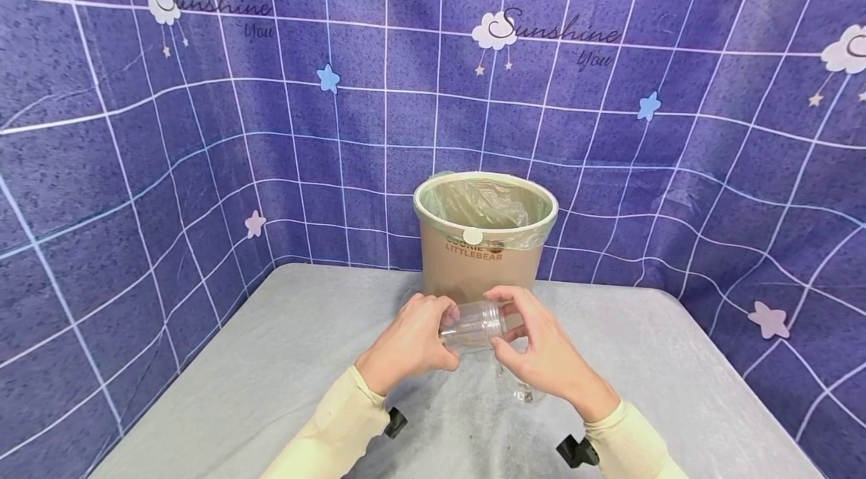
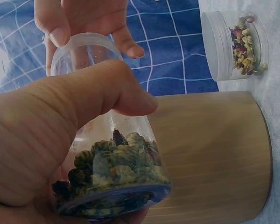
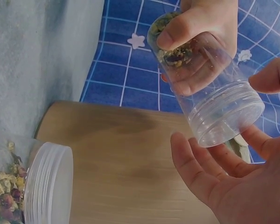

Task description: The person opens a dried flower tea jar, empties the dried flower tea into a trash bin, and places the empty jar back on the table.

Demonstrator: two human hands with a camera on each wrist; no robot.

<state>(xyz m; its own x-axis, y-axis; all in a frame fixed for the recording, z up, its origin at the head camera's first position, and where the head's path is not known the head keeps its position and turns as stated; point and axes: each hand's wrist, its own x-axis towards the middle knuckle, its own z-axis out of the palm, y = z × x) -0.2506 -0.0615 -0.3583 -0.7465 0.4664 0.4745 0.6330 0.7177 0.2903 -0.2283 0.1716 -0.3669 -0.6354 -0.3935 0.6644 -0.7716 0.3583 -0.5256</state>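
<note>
A clear plastic jar (image 1: 470, 325) lies tilted nearly sideways between my hands. My left hand (image 1: 416, 336) grips its body, with the thumb across the side in the left wrist view. Dried yellowish and dark flower buds (image 2: 116, 168) lie at the jar's bottom end. At the threaded mouth end, my right hand (image 1: 537, 347) holds the rim between thumb and forefinger; its other fingers (image 3: 196, 168) are spread below. Whether a clear lid covers that end, I cannot tell. A second clear jar (image 3: 49, 182), with a whitish lid and dried flowers inside, stands near my right hand.
Just behind the hands stands a tan bin (image 1: 483, 268) with a pale rim and a translucent green liner (image 1: 473, 201). It rests on a grey cloth-covered table (image 1: 325, 328). A blue gridded curtain (image 1: 379, 118) surrounds the table's back and sides.
</note>
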